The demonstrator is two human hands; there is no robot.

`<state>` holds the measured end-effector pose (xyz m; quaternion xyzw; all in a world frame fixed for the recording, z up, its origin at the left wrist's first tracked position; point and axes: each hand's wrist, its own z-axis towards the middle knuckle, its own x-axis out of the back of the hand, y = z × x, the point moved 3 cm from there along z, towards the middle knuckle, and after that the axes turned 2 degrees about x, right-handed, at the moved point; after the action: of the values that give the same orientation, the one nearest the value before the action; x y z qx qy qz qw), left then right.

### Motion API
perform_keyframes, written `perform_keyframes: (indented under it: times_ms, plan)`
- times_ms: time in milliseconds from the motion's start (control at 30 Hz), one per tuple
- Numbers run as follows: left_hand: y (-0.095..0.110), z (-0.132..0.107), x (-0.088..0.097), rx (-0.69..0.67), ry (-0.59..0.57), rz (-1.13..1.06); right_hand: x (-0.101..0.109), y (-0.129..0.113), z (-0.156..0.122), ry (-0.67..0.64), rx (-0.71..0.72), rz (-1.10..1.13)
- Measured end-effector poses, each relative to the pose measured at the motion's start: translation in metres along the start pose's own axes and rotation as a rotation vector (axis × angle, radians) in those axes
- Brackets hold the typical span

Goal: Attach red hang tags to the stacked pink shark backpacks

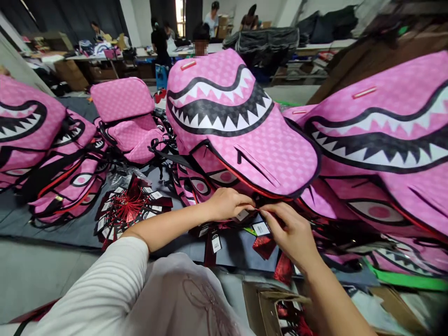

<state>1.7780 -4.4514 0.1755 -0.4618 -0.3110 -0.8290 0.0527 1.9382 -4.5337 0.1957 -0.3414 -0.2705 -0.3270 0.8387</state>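
A pink backpack [241, 126] printed with a shark mouth and eyes stands open in front of me. My left hand [226, 203] is curled at its lower front edge, fingers pinched by the zipper. My right hand [292, 233] pinches the same spot from the right. A red hang tag with a white label [261, 229] lies just under both hands; what the fingers grip is too small to name.
More pink shark backpacks are piled at right [385, 140] and left [52, 154]. A heap of red hang tags [129, 205] lies on the dark mat. An open cardboard box [276, 308] sits near my right arm. Several people work at far tables.
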Motion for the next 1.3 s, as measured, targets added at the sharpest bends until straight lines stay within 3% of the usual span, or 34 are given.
perform_keyframes:
  times_ms: [200, 400, 600, 900, 1000, 1133, 1300]
  plan:
    - [0.001, -0.001, 0.004, 0.008, 0.012, 0.003, -0.003, -0.001, 0.000, -0.008, 0.059, -0.028]
    - [-0.001, -0.002, 0.003, -0.005, -0.003, -0.003, -0.004, 0.002, -0.002, 0.009, 0.032, -0.030]
    - [0.005, 0.000, 0.001, 0.023, -0.065, 0.119, -0.008, 0.003, -0.004, -0.034, 0.108, -0.115]
    - [0.022, 0.004, 0.014, 0.001, -0.249, 0.324, -0.010, -0.009, 0.005, -0.018, 0.334, -0.335]
    - [0.026, 0.003, 0.013, 0.000, -0.293, 0.342, -0.011, -0.010, 0.007, -0.006, 0.326, -0.398]
    - [0.028, 0.005, 0.013, 0.106, -0.241, 0.314, -0.010, -0.005, 0.007, 0.007, 0.299, -0.436]
    - [0.019, 0.002, 0.011, 0.121, -0.268, 0.144, -0.010, -0.002, 0.006, 0.026, 0.258, -0.432]
